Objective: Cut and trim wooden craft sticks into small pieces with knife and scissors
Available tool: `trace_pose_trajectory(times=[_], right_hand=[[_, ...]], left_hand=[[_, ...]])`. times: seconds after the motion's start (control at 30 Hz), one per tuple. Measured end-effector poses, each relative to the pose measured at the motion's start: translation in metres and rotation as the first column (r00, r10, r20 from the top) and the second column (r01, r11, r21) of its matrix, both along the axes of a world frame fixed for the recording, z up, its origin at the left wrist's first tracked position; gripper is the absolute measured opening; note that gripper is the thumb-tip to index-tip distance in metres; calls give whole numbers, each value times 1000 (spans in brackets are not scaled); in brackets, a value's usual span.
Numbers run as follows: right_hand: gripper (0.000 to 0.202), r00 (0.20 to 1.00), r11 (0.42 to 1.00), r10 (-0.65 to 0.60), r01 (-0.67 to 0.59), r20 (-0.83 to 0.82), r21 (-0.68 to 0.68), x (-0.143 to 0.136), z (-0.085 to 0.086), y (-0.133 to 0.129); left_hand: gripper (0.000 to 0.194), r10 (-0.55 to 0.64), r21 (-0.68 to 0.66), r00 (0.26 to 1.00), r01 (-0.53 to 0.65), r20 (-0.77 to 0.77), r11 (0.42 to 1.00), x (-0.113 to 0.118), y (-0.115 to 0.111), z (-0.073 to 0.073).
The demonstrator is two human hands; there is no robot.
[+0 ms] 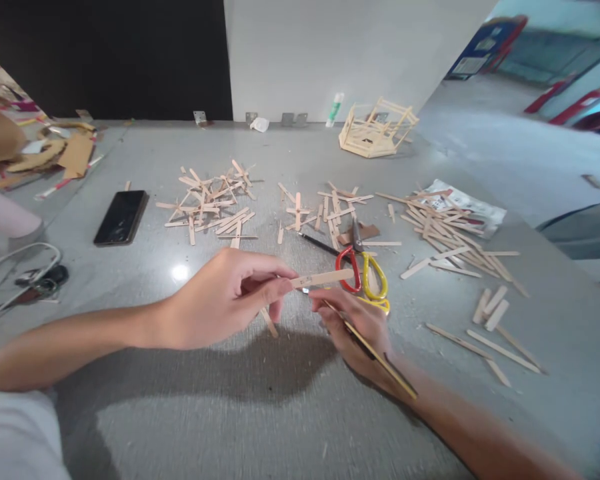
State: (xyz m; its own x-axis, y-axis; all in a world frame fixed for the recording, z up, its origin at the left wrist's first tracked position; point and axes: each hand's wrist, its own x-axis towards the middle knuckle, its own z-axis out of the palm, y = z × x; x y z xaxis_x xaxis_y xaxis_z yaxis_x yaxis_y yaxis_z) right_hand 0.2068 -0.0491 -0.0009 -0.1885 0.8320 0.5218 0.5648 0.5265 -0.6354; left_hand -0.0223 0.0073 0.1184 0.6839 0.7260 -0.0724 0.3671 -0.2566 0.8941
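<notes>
My left hand (pixel 230 297) pinches a flat wooden craft stick (pixel 325 277) between thumb and fingers, held level above the table, with small dark marks on its face. Just to the right, my right hand (pixel 355 323) is closed round a slim yellow and black pencil (pixel 380 360), its shaft slanting back over the wrist. The pencil's front end is close below the stick; whether it touches cannot be made out. Behind my right hand lie scissors (pixel 363 267) with one red and one yellow handle, next to a black pen (pixel 317 243). Another craft stick (pixel 270 323) shows beneath my left hand.
Loose craft sticks (pixel 207 200) are scattered across the table's middle; more sticks (pixel 455 233) are heaped right beside a plastic wrapper (pixel 485 200). A stick-built frame (pixel 373 143) and a glue stick (pixel 335 110) stand at the back. A phone (pixel 121 217) and cardboard scraps (pixel 77 153) lie left.
</notes>
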Motion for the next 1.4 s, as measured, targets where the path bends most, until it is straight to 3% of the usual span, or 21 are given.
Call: trace_pose_trajectory(times=[0.17, 0.37, 0.5, 0.6, 0.7, 0.77, 0.93, 1.0, 1.07, 1.13, 1.27, 1.33, 1.4], right_hand=[[21, 930, 985, 148, -171, 336, 40, 0, -1, 4], [36, 780, 972, 79, -199, 620, 126, 8, -7, 7], [45, 731, 984, -17, -108, 682, 141, 7, -3, 9], [42, 774, 981, -13, -113, 633, 159, -7, 4, 3], [27, 831, 981, 158, -194, 533, 12, -26, 8, -6], [25, 833, 982, 180, -182, 523, -49, -36, 8, -9], [15, 762, 969, 192, -248, 619, 4, -36, 6, -8], [17, 798, 962, 232, -273, 556, -10, -29, 10, -5], [16, 909, 974, 206, -226, 363, 11, -21, 16, -3], [14, 987, 992, 102, -111, 126, 65, -15, 21, -3], [20, 972, 988, -107, 128, -208, 90, -8, 25, -12], [25, 962, 979, -141, 170, -233, 112, -7, 24, -16], [29, 980, 964, -121, 153, -157, 216, -6, 23, -18]], left_hand=[[25, 61, 20, 998, -61, -11, 998, 1, 6, -3], [23, 97, 11, 995, -97, -13, 995, 1, 12, -2], [22, 98, 15, 995, -98, -15, 995, 0, 14, -1], [22, 94, 27, 995, -94, -17, 995, 0, 15, -4], [22, 82, 52, 997, -81, -14, 995, 0, 16, -6], [24, 65, 59, 998, -63, -20, 996, 1, 16, -8], [26, 53, 53, 998, -51, -36, 997, 0, 15, -9], [26, 53, 45, 998, -51, -35, 998, 0, 15, -9], [26, 44, 27, 999, -43, -31, 999, 1, 15, -9], [27, 31, 9, 999, -31, -43, 999, 2, 14, -9], [27, -17, -43, 994, 13, -109, 999, 6, 11, -11], [26, -53, -75, 991, 44, -119, 996, 8, 10, -14], [27, -89, -86, 989, 80, -117, 993, 9, 9, -19]])
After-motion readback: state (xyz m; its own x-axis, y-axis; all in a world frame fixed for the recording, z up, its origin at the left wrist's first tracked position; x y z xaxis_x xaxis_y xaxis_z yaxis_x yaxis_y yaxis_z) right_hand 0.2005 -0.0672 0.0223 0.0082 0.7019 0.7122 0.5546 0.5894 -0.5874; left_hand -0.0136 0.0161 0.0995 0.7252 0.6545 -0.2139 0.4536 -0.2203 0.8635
